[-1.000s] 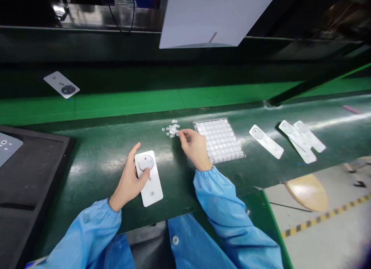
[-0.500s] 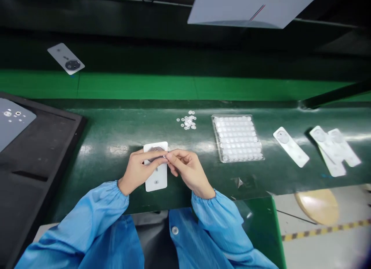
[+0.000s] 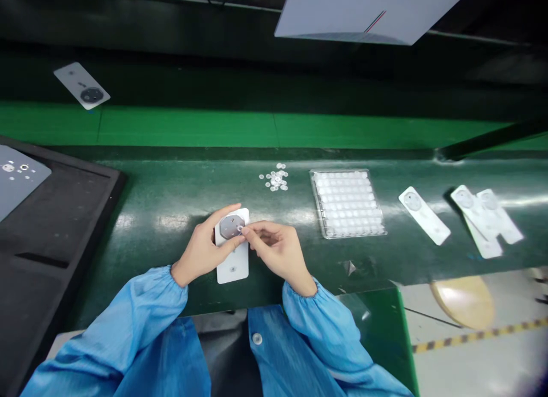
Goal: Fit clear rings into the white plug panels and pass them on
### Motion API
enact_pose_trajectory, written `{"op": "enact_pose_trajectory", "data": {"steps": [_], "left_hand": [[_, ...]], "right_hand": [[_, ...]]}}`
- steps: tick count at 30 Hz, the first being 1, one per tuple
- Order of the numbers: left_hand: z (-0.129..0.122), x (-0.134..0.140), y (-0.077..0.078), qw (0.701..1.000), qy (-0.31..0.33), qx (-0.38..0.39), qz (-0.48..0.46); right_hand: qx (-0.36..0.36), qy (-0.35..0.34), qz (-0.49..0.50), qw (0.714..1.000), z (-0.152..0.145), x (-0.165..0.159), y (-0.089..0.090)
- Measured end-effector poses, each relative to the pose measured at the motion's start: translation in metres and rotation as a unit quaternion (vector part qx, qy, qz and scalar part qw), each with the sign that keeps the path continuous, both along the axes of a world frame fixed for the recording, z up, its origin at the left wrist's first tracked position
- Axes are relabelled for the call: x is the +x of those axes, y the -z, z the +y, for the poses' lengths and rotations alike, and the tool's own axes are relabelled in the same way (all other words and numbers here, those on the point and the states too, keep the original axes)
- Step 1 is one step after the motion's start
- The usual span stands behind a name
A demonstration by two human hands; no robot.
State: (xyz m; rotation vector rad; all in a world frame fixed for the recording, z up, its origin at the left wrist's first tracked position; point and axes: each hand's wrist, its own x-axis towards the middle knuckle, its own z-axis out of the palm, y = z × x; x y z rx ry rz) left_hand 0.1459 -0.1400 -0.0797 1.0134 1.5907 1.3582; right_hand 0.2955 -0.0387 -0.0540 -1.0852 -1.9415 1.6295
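A white phone-shaped panel [image 3: 233, 270] with a round grey camera area lies on the green bench in front of me. My left hand [image 3: 206, 242] is around its left side, forefinger along the upper edge and thumb across the middle below the grey area. My right hand [image 3: 276, 246] is closed in a pinch at the lower right of the grey area. A tiny white ring-like piece [image 3: 240, 229] shows at its fingertips, close to the left thumb tip. The right fingers partly hide the panel's right edge.
Small clear discs [image 3: 277, 179] lie loose beyond my hands. Right of them sits a clear plastic tray [image 3: 322, 233] with rows of white pieces. More white panels [image 3: 428, 219] lie far right, another panel [image 3: 81, 84] at upper left. A black tray [image 3: 85, 214] stands at left.
My left forefinger has moved from the fingertips of my right hand up to the panel's upper edge, uncovering the grey camera area. The right pinch has come down onto that area.
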Motion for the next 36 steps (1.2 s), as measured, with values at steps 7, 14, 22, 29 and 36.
{"op": "enact_pose_trajectory", "data": {"steps": [7,14,22,29,36], "left_hand": [[-0.001,0.002,-0.001,1.000,-0.004,-0.003,-0.024],[-0.001,0.005,-0.008,0.988,-0.024,-0.014,-0.150],[-0.001,0.002,-0.012,0.979,-0.016,-0.012,-0.205],[0.007,-0.003,-0.005,0.971,-0.025,-0.045,-0.234],[0.003,0.001,-0.009,0.987,-0.084,0.019,-0.139]], "right_hand": [[0.032,0.012,-0.019,0.999,-0.001,-0.001,0.004],[0.022,0.000,-0.024,0.999,-0.002,-0.003,0.000],[-0.047,-0.012,-0.058,0.997,0.018,-0.001,-0.006],[-0.194,-0.097,0.069,0.974,0.009,0.008,0.019],[-0.110,-0.074,0.024,0.991,-0.006,0.000,0.026]]}}
